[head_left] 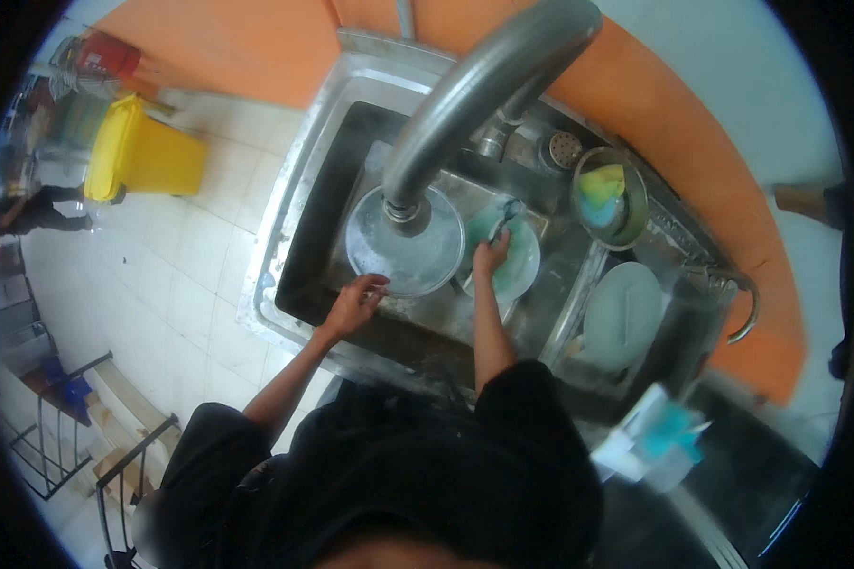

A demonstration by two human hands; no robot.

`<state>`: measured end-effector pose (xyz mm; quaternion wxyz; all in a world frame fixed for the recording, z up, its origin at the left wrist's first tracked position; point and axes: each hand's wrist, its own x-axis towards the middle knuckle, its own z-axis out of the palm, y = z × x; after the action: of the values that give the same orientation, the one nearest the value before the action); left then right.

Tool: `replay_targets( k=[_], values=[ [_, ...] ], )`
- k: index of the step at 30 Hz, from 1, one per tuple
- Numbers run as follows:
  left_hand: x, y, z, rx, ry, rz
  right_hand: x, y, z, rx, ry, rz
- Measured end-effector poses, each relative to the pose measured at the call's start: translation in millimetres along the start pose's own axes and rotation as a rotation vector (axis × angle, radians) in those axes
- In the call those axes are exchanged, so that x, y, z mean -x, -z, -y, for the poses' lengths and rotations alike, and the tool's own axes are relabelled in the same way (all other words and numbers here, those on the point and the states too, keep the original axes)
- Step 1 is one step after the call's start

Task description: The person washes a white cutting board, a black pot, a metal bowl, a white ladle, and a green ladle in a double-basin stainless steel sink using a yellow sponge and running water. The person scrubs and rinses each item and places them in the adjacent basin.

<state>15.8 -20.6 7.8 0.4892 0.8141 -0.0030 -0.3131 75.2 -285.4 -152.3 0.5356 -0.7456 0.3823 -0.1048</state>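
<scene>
My right hand (pixel 491 256) is closed round the handle of a metal spoon (pixel 509 214), held over a pale green bowl (pixel 521 269) in the sink. Its head points away from me. To the left, a round basin of cloudy water (pixel 410 264) stands under the tap. My left hand (pixel 356 303) is at the near left rim of this basin, fingers loosely bent and apart from the thumb. Whether the fingertips touch the rim is hard to tell, and I make out nothing held in them.
A thick metal tap (pixel 484 90) arches over the sink (pixel 289 223). A metal bowl (pixel 641 211) with a yellow and blue sponge (pixel 602 192) sits at the back right. Pale oval dishes (pixel 622 318) lie in the right compartment. A yellow bin (pixel 147 152) stands on the floor left; a person (pixel 43 209) is beyond it.
</scene>
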Motion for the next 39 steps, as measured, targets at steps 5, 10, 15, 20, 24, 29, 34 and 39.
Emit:
replay_targets(
  k=[5, 10, 15, 20, 24, 29, 34, 39],
  values=[
    [-34.3, -23.5, -31.1, 0.574, -0.054, -0.177, 77.1, 43.4, 82.9, 0.213, 0.651, 0.280],
    [-86.6, -29.1, -66.3, 1.139, -0.239, -0.123, 134.8, 44.6, 138.0, 0.139, 0.669, 0.488],
    [-103.9, -12.3, -65.6, 1.224, -0.182, -0.207, 126.9, 38.9, 152.7, -0.170, 0.488, 0.396],
    [-87.6, 0.3, -60.8, 1.287, -0.038, -0.170, 118.0, 39.6, 167.1, -0.184, 0.505, 0.512],
    [-86.5, -6.7, -59.3, 1.315, -0.053, 0.056, 123.6, 29.3, 171.5, -0.369, 0.345, 0.686],
    [-89.3, -15.1, -50.2, 1.132, -0.171, -0.086, 111.5, 18.3, 166.0, 0.121, 0.619, 0.605],
    [-91.9, -13.7, -43.0, 0.735, -0.302, -0.188, 88.6, 15.2, 184.3, 0.129, 0.599, 0.566],
    [-103.6, -13.6, -48.4, 0.717, -0.394, -0.144, 75.4, 17.1, 226.1, -0.027, 0.178, 0.985]
  ],
)
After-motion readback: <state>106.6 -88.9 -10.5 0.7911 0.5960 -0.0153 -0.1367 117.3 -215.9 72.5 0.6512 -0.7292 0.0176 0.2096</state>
